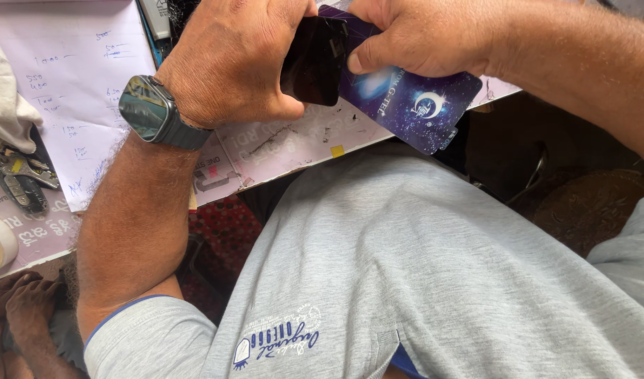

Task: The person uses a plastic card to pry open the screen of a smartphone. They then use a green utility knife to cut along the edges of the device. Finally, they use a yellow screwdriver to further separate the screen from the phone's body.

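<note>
The left hand (234, 60) grips a dark phone (313, 62) above a cluttered desk (280, 144). The right hand (420, 35) pinches a purple starry card (413, 105) against it.

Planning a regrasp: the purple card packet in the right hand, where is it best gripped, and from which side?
Judging by its pose, grip the purple card packet at its free lower corner, coming from the table-edge side. It is flat and thin, so pinch face to back. Its upper end is taken by the right hand and black phone.

Soft, even daylight and faint shadows; sharp focus overall, with glare on the wristwatch (148, 109) face.
</note>
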